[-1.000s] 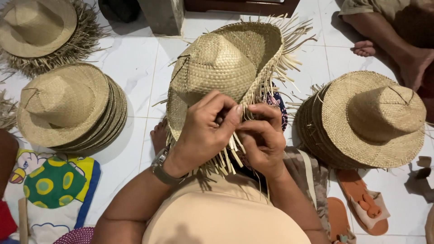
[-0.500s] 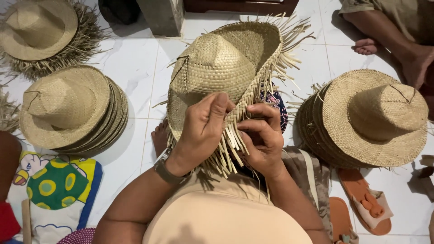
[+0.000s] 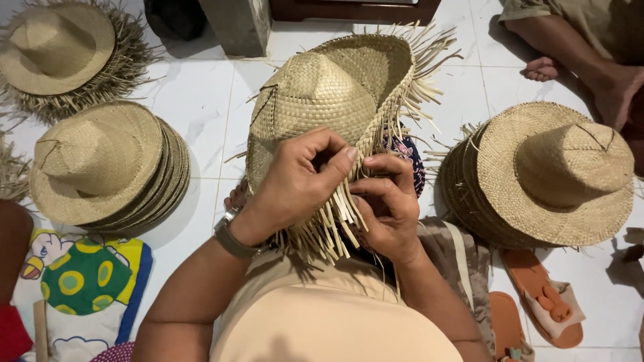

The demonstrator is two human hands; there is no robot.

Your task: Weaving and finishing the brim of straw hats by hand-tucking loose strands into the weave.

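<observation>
Pinching a woven straw hat (image 3: 322, 100) brim, left hand (image 3: 295, 184) and right hand (image 3: 386, 204) grip closed on fringe, hat stacks (image 3: 107, 167) beside.

We have one view only, worn on the head and aimed steeply down over our chest. It sits close to our left hand (image 3: 295, 184) and right hand (image 3: 386, 204) at the woven straw hat (image 3: 322, 94), which fill the centre. Farther out it takes in the white tiled floor (image 3: 201, 100) ahead and to both sides.
</observation>
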